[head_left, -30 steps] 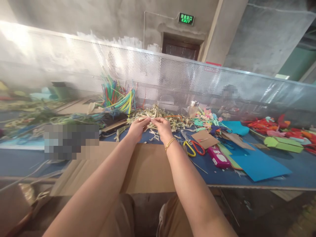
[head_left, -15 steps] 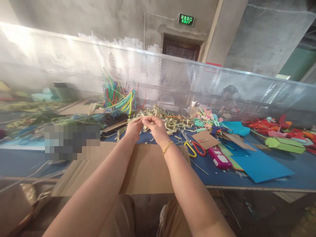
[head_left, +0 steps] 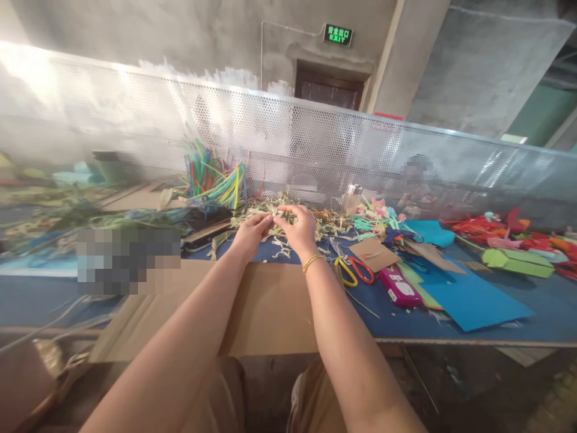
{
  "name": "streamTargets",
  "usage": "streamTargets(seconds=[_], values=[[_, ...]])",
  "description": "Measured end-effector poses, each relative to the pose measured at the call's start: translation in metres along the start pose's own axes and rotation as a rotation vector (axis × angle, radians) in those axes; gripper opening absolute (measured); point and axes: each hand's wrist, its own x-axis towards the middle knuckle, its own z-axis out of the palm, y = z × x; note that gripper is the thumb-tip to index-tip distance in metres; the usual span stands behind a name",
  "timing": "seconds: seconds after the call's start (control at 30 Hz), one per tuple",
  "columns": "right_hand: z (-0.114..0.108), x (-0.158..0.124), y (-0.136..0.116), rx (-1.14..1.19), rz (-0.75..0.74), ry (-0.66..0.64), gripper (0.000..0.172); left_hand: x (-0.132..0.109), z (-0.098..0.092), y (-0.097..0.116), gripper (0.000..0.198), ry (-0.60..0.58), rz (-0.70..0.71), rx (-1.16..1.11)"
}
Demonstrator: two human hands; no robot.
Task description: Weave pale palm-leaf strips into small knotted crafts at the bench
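Observation:
Over the table, my left hand (head_left: 249,236) is closed in a pinch, thumb against fingers, at a tiny pale piece too small to make out. My right hand (head_left: 300,230), with a gold chain bracelet (head_left: 312,263) at its wrist, meets it fingertip to fingertip. Its thumb and forefinger curve around the same spot, slightly apart at the tips. Directly behind both hands spreads a heap of pale greenish-cream curled strips (head_left: 331,227). A sheet of brown cardboard (head_left: 270,307) lies beneath my forearms at the table's front edge.
Scissors with yellow and red handles (head_left: 360,270), a magenta box (head_left: 399,287) and blue sheets (head_left: 482,294) lie to the right. Farther right are red pieces (head_left: 478,228) and a green folded form (head_left: 517,262). Colourful pipe cleaners (head_left: 211,174) stand behind left, before a perforated metal screen (head_left: 252,132).
Both hands have shifted slightly right. My right hand's thumb and forefinger have spread from a tighter pinch. The view has moved a little.

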Motion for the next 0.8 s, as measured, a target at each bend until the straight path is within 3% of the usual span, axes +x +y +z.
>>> streamTargets(seconds=[0.1, 0.33, 0.5, 0.6, 0.8], values=[[-0.001, 0.0, -0.001, -0.006, 0.02, -0.023, 0.011, 0.0, 0.0, 0.0, 0.028, -0.036, 0.016, 0.03], [-0.003, 0.001, -0.001, 0.14, 0.071, -0.107, 0.011, -0.003, 0.002, 0.003, 0.032, -0.027, 0.014, 0.068], [-0.002, 0.0, -0.002, 0.188, 0.08, -0.067, 0.009, -0.004, 0.002, 0.002, 0.033, -0.036, 0.014, 0.086], [0.001, 0.002, 0.006, 0.25, 0.161, -0.021, 0.012, -0.003, 0.002, 0.0, 0.031, -0.054, 0.003, 0.071], [0.013, 0.003, 0.019, 0.535, 0.32, -0.058, 0.015, -0.004, 0.002, -0.001, 0.026, -0.103, 0.003, 0.079]])
